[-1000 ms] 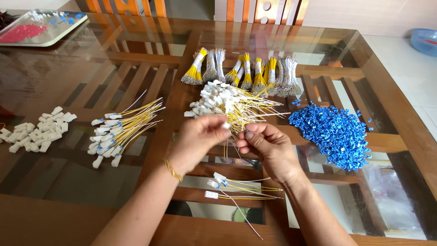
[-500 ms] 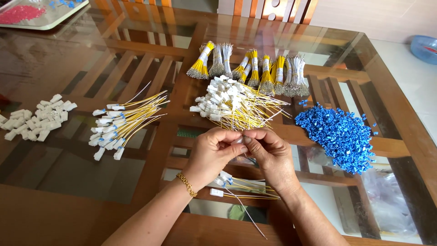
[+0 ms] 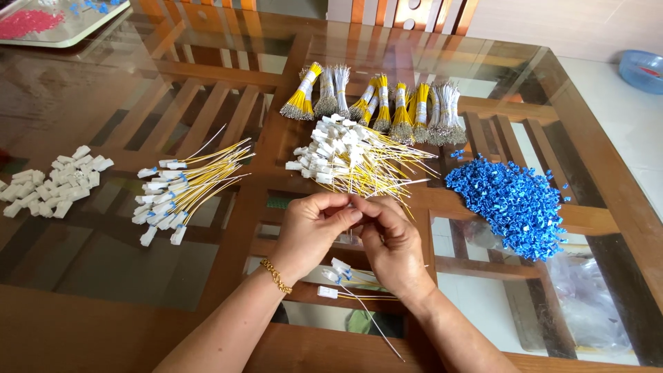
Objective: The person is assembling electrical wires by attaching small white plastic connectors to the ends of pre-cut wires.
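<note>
- The left hand [image 3: 314,231] and the right hand [image 3: 395,242] meet fingertip to fingertip above the near middle of the glass tabletop [image 3: 103,117]. Each hand's grip is pinched together on one small piece with a thin wire; the piece itself is too hidden by the fingers to name for sure.
- The pinch is fine and the wire thin: a slip could drop the piece onto the finished leads [image 3: 345,276] lying just under the hands, and it would be hard to pick out again.
- The wrists hang just above those leads, so a careless drop of the forearm could sweep them off the near edge.
- The heap of blue clips [image 3: 514,200] lies near on the right; a wide elbow could scatter it.
- The pile of white-capped yellow wires [image 3: 352,155] just beyond the hands could tangle if one is pulled out carelessly.
- Against half a second ago, the hands sit at much the same place, fingertips drawn slightly closer; the piles have not moved.
</note>
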